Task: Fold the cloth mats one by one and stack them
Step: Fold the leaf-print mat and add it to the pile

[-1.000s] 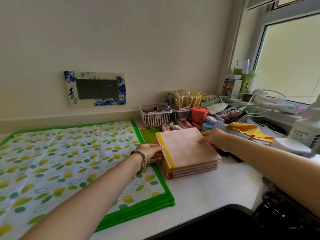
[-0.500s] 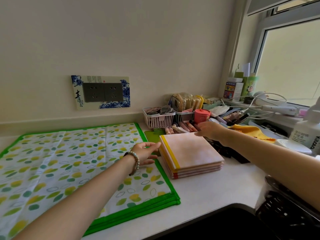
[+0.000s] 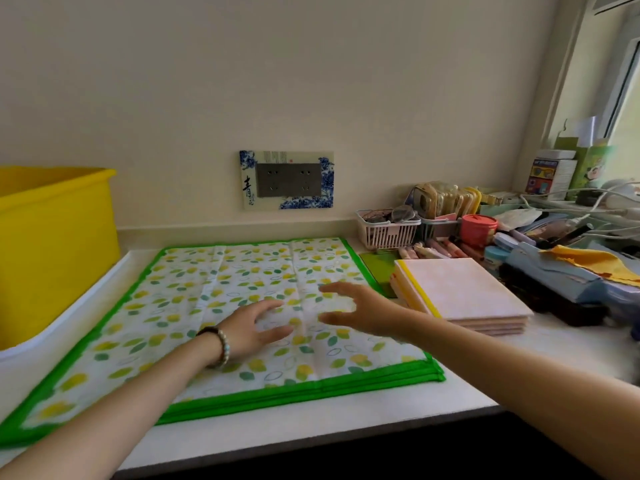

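A white cloth mat [image 3: 194,306] with a green and yellow leaf print and green border lies spread flat on the counter; more green edges show under its front. To its right sits a stack of folded pink mats [image 3: 464,296] with a yellow-edged one on top. My left hand [image 3: 252,323], with a bead bracelet at the wrist, hovers over the mat's middle, fingers apart and empty. My right hand [image 3: 353,306] hovers beside it, also spread and empty, left of the stack.
A yellow bin [image 3: 52,244] stands at the far left on a white tray. A white basket [image 3: 388,230], a red jar [image 3: 479,228], cables and clutter crowd the back right. A yellow cloth [image 3: 595,259] lies on blue items. A wall socket [image 3: 287,180] is behind.
Both hands left the pink stack and moved left over the leaf-print mat. The view swung left, bringing the yellow bin into sight.
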### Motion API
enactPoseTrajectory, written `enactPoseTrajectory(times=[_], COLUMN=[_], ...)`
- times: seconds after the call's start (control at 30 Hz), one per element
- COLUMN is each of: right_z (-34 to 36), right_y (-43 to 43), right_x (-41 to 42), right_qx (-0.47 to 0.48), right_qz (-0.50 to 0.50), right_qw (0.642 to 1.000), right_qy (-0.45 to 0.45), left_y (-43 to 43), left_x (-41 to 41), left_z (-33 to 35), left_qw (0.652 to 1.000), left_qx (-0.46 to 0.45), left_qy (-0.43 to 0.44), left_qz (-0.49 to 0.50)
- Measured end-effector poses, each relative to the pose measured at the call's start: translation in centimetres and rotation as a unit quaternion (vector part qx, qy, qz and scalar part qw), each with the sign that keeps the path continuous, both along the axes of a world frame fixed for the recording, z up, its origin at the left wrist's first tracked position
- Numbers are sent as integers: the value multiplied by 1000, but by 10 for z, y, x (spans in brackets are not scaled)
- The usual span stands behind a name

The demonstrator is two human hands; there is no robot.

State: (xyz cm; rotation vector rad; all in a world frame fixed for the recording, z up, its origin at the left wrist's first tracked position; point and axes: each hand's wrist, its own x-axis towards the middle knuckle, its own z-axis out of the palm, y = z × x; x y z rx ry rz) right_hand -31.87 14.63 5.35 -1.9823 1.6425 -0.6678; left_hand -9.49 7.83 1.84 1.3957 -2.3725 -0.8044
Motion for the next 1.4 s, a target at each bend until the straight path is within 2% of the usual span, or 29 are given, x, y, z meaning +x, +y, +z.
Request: enactPoseTrajectory(times=[0.17,0.23,0.33,0.47,0.67,0.87,1.03,1.17,1.3,1.4], right_z=[-26,-32,-36,-37,-38,-27,2,27,48,66], right_y=[14,19,25,27,32,34,33,24,11,-5], right_x=[49,59,68,68,64,60,49,40,36,33], right_qx=[37,49,39,42,39,63,96,124,177,139], right_qz=[64,81,105,113,134,146,129,130,146,141], right_qw=[997,995,993,991,988,983,975,973,965,970], right_qy=[3,-1,46,58,72,89,150,144,123,140], left_y=[17,24,36,45,55,57,46,34,21,7], left_x=[62,77,93,103,107,110,117,120,120,120], left_z=[-4,-5,-5,-6,-7,7,29,50,75,94], left_qw=[991,989,986,984,990,996,997,995,985,987], left_qx=[-33,-30,-33,-31,-36,19,22,39,55,29], left_qy=[-113,-126,-138,-141,-95,-14,-31,-68,-140,-145], left_qz=[-58,-76,-93,-104,-102,-86,-68,-67,-79,-62])
